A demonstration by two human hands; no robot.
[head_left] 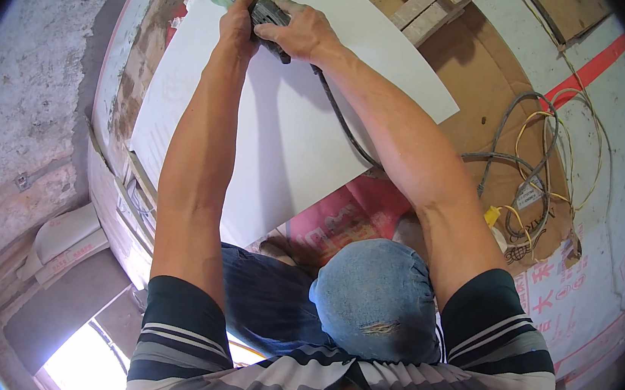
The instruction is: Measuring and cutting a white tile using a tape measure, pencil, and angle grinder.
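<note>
Patchy grey masonry (41, 90) at left; brown cardboard (480, 121) and red-printed pale sheeting (593, 281) at right. White panel (317, 146) spans the middle. Green-and-black power tool (270, 15) is at the panel's far end, fingers of left hand (238, 23) and right hand (307, 33) wrapped round it. Black cable (337, 118) trails rightward.

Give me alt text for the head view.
A person's left hand and right hand hold a green-and-black handheld power tool over the far end of a large flat white panel. A black cable trails from the tool; brown cardboard lies to the right.
</note>
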